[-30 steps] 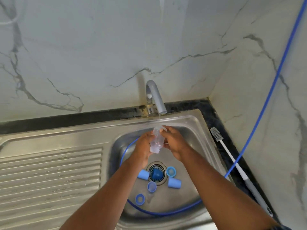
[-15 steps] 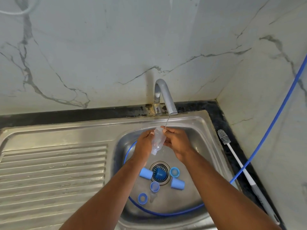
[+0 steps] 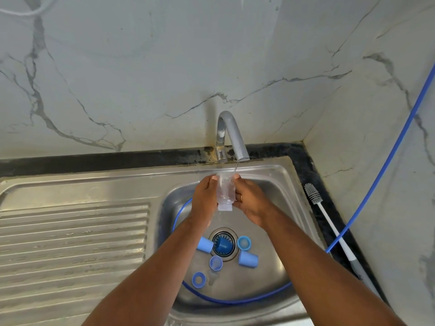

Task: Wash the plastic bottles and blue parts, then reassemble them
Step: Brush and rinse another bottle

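A person's left hand [image 3: 204,194] and right hand [image 3: 251,199] clamp a clear plastic bottle [image 3: 226,192] between them over the back half of the sink [image 3: 270,166], fingers of both curled round its sides. The bottle is tilted, its threaded neck at the lower end, towards the person, and its base up under the grey tap [image 3: 231,135]. A thin stream of water [image 3: 236,169] falls from the spout onto the bottle's upper end, just beside the right fingertips.

Below the forearms, blue parts lie loose on the basin floor around the drain [image 3: 231,254]. A dark blue cone [image 3: 221,245] sits in the drain itself. A pale blue sleeve [image 3: 204,244] lies on its side at the drain's left edge, and a second sleeve [image 3: 248,259] lies on its side at the drain's near right. A round cap [image 3: 244,242] lies at the right edge, a smaller cap [image 3: 216,263] at the near edge, and a flat ring [image 3: 199,280] nearer the sink's front left.

A blue hose [image 3: 235,301] loops round the basin wall and climbs out past the right rim. A white bottle brush [image 3: 330,223] lies on the dark counter along that rim. The ribbed drainboard [image 3: 70,236] stretches away to the left.
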